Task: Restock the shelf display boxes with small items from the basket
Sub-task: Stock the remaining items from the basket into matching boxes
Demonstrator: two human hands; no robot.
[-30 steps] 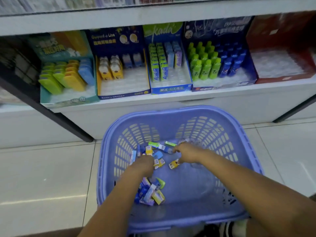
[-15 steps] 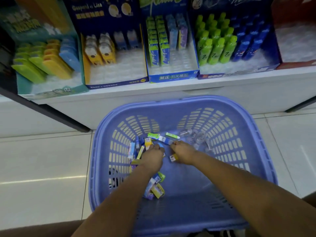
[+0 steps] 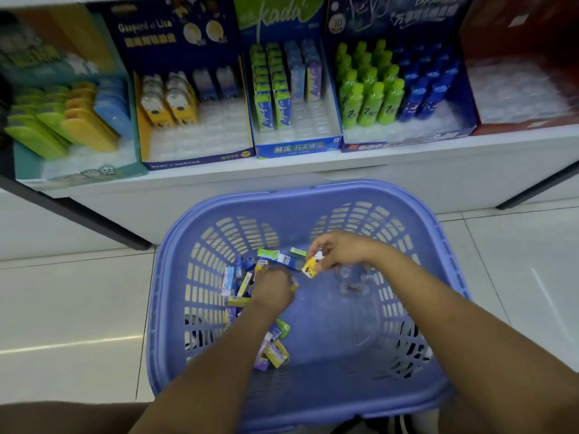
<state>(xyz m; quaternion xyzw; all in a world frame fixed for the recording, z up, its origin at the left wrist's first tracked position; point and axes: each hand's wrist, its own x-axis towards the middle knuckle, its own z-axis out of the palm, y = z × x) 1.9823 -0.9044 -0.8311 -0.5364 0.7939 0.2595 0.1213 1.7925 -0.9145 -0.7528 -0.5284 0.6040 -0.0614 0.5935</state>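
Observation:
A purple plastic basket stands on the floor below the shelf, with several small packaged items heaped along its left side. My right hand is lifted over the basket's far part and pinches a small yellow and white dog-shaped item. My left hand is down in the pile with curled fingers, and a bit of yellow shows at its edge; what it holds is hidden. The navy display box on the shelf holds matching yellow dog items at its back.
Other display boxes line the shelf: a teal one at left, a Kada box, a box of green and blue bottles, a red box at right. Clear plastic pieces lie in the basket. Tiled floor surrounds it.
My right hand has risen out of the pile with the yellow dog item pinched in it. My left hand stays low in the items. The camera has moved closer to the shelf.

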